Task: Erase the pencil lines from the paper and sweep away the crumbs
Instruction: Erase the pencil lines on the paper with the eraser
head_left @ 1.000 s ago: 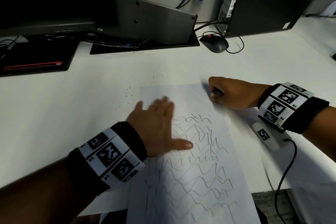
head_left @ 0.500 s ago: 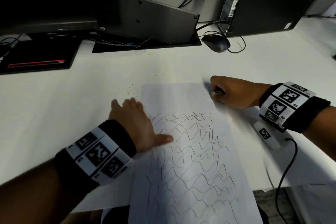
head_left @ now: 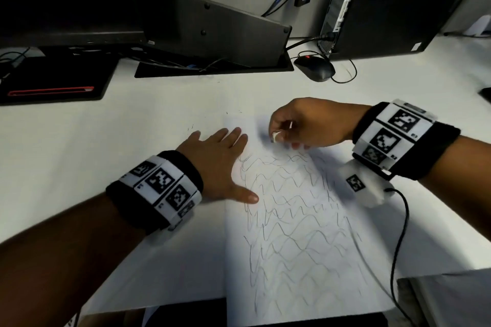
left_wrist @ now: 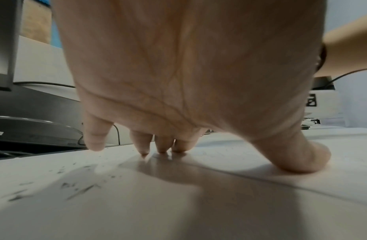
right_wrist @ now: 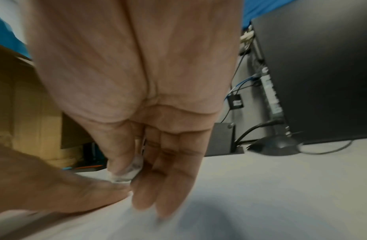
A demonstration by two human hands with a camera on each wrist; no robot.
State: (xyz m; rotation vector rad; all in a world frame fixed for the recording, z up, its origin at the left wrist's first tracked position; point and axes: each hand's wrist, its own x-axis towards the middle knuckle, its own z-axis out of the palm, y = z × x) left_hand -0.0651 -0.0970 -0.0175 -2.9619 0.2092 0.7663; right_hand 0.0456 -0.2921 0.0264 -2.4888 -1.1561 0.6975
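Note:
A white sheet of paper (head_left: 297,247) covered with wavy pencil lines lies on the white desk (head_left: 106,167). Its top strip is bare of lines. My left hand (head_left: 220,162) lies flat at the sheet's upper left edge, fingers straight and thumb on the paper (left_wrist: 301,183). My right hand (head_left: 287,133) hovers over the sheet's top and pinches a small white eraser (head_left: 275,137) between thumb and fingers; the smudged eraser (right_wrist: 127,172) shows in the right wrist view. Dark crumbs (head_left: 191,126) lie on the desk left of the sheet's top corner, also crumbs (left_wrist: 79,188).
A black mouse (head_left: 314,68) with its cable sits behind the paper. A computer tower (head_left: 385,2) stands at back right, a monitor base (head_left: 212,34) at back centre, a black pad (head_left: 53,79) at back left. The desk's front edge (head_left: 186,305) is near me.
My left hand slid off to the left, then back up onto the sheet's upper left edge. My right hand moved left from the top right corner over the sheet's top, lifting slightly.

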